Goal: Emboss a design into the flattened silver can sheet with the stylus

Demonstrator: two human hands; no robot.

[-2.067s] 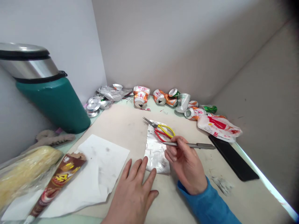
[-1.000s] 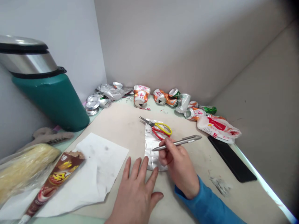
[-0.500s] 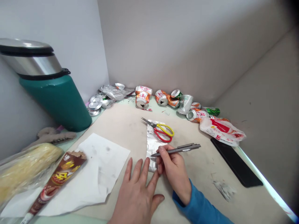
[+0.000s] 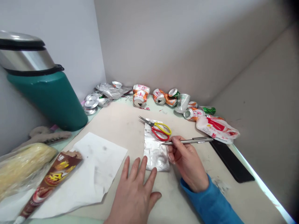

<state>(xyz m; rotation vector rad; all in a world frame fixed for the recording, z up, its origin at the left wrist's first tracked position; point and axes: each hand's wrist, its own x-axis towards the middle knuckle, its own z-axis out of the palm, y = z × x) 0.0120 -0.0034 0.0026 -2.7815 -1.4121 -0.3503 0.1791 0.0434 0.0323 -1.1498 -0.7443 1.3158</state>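
One pen (image 4: 187,141) was gripped in my right hand (image 4: 190,165), its tip above the foil sheet's (image 4: 155,155) right edge. My left hand (image 4: 134,189) lay spread, empty, near the foil's lower edge. Scissors (image 4: 158,129) covered its upper end; bare tabletop (image 4: 116,121) separated foil from white paper (image 4: 93,174).

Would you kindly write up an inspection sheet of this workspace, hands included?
Surface: beige mat, smudged.
Work things: red-and-yellow-handled scissors lying across a crinkled silvery sheet.
Hands: right hand holds a silver pen; left hand spread palm-down near the sheet.
Clutter: crushed drink cans, can ends, printed plastic packet, phone-like black slab, white paper, brown cone-shaped packet.
Cables: nothing seen.
Surroundings: green bottle, grey walls.
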